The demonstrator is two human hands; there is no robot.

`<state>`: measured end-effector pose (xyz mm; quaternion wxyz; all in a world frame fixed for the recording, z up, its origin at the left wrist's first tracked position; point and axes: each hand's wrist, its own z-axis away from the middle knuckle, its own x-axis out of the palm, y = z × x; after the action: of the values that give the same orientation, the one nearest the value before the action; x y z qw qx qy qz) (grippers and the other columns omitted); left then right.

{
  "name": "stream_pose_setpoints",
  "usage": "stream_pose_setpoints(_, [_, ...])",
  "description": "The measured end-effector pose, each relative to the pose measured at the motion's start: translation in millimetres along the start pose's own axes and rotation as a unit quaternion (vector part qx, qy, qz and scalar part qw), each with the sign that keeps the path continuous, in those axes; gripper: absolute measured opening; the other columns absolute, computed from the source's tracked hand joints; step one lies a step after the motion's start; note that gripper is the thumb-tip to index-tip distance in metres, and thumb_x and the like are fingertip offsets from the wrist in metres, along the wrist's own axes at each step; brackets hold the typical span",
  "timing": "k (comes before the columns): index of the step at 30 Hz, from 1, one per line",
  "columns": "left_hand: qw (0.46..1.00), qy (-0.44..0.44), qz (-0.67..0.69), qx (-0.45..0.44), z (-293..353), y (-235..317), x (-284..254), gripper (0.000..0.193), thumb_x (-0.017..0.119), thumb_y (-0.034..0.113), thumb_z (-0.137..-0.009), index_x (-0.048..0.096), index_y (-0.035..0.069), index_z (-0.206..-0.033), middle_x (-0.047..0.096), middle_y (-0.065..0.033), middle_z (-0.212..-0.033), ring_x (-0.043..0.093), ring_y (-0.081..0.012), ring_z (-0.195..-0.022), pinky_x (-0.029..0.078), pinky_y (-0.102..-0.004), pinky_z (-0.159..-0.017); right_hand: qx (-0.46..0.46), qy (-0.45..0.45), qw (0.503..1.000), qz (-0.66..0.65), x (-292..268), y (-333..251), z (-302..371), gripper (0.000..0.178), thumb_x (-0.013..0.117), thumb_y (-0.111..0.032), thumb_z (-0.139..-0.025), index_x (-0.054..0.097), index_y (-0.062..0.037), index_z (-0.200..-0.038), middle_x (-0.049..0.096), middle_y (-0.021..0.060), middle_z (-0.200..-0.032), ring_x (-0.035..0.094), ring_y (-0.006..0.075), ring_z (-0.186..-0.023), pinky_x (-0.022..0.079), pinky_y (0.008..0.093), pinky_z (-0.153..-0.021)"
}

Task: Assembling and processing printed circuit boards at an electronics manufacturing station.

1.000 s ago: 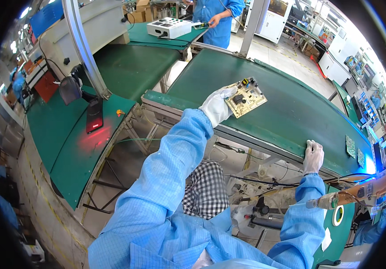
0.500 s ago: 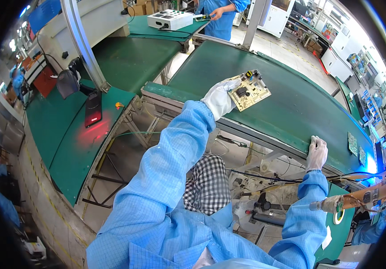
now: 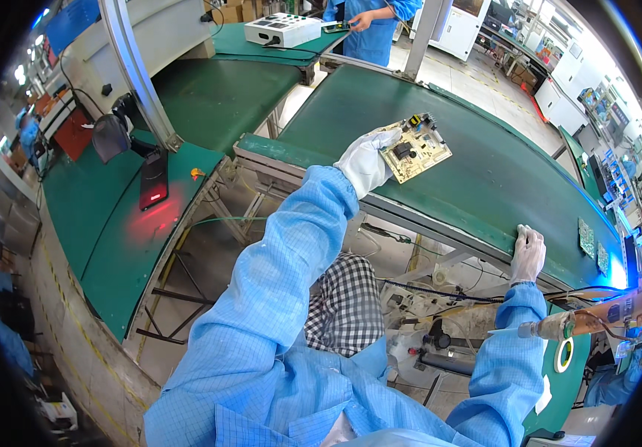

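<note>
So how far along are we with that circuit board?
Done: the left hand has the yellow circuit board gripped by one edge. In hand: the board sits low over the green conveyor belt. Left: letting go of it. The right hand rests empty on the belt's near edge.

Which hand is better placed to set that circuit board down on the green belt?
Left. The left hand already grips the circuit board by its edge, over the green belt. The right hand rests on the belt's near edge, well apart from the board, holding nothing.
</note>
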<state>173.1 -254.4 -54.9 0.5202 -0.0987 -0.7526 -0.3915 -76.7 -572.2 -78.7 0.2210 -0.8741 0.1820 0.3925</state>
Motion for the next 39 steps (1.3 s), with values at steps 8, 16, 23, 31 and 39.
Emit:
stream_pose_setpoints(8, [1.0,-0.006,0.021,-0.003,0,0,0,0.034,0.05,0.009,-0.096,0.045,-0.006,-0.125,0.056,-0.0199,-0.12,0.061,-0.0305,-0.107,0.051,-0.042,-0.096,0.002,-0.009,1.0,-0.005,-3,-2,-1,0.026,0.056,-0.03,-0.093,0.066,-0.0061,-0.095,0.064,0.0124,-0.109,0.058,0.03,-0.102,0.044,0.039,-0.091])
stream_pose_setpoints(16, [1.0,-0.013,0.016,-0.009,0,0,-1,0.034,0.049,0.01,-0.097,0.047,-0.007,-0.126,0.057,-0.0194,-0.122,0.06,-0.0289,-0.11,0.049,-0.0414,-0.097,0.007,-0.006,1.0,-0.011,-4,-4,-1,0.024,0.058,-0.028,-0.093,0.065,-0.0053,-0.093,0.064,0.0131,-0.11,0.058,0.0315,-0.101,0.044,0.0394,-0.09])
stream_pose_setpoints(23, [1.0,-0.005,0.005,0.007,-2,-1,-3,0.035,0.051,0.009,-0.095,0.045,-0.006,-0.126,0.057,-0.019,-0.12,0.06,-0.0287,-0.108,0.051,-0.0399,-0.095,-0.017,0.026,0.999,0.019,-2,-1,-1,0.022,0.059,-0.026,-0.092,0.066,-0.0058,-0.092,0.065,0.014,-0.11,0.059,0.0304,-0.104,0.044,0.0404,-0.091])
stream_pose_setpoints(31, [1.0,-0.01,-0.001,-0.001,-3,1,-6,0.034,0.05,0.011,-0.096,0.048,-0.006,-0.126,0.058,-0.0186,-0.122,0.06,-0.0292,-0.11,0.049,-0.0411,-0.098,-0.016,0.015,1.0,0.022,0,-1,-1,0.026,0.057,-0.028,-0.093,0.067,-0.0042,-0.093,0.065,0.0139,-0.11,0.058,0.0303,-0.104,0.043,0.0395,-0.092])
stream_pose_setpoints(39, [1.0,-0.002,-0.007,0.006,-1,-1,-4,0.034,0.051,0.01,-0.095,0.046,-0.006,-0.126,0.058,-0.0182,-0.119,0.062,-0.0273,-0.106,0.052,-0.0386,-0.093,-0.004,-0.002,1.0,0.021,0,3,-2,0.024,0.057,-0.028,-0.093,0.067,-0.0068,-0.097,0.064,0.0121,-0.112,0.057,0.0296,-0.105,0.043,0.0397,-0.093])
